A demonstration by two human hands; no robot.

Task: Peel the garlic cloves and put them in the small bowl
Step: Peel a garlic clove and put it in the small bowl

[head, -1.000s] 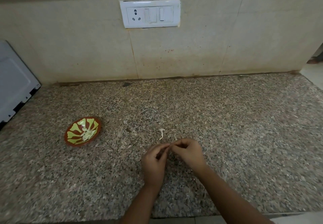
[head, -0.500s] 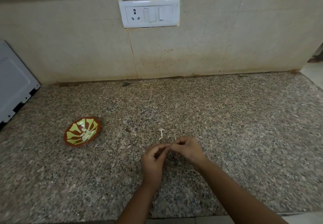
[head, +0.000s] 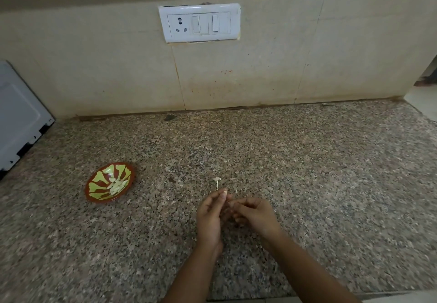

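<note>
My left hand [head: 210, 217] and my right hand [head: 256, 215] meet over the middle of the granite counter, fingertips together. They pinch a small garlic clove between them, almost wholly hidden by the fingers. The left thumb points up, and the right fingers curl in towards it. The small red bowl [head: 93, 196] with a green pattern sits to the left, well apart from the hands. It holds several pale peeled cloves [head: 117, 185]. A thin white garlic stem piece [head: 216, 183] lies on the counter just beyond the fingertips.
Behind the speckled counter [head: 307, 184] rises a tiled wall with a white socket and switch plate [head: 199, 22]. A grey appliance panel [head: 16, 118] leans at the far left. The counter's front edge runs just under my forearms. Small skin flecks lie near the hands.
Both hands stay together at the same spot. The fingers have shifted a little on the clove, and the left thumb now stands higher.
</note>
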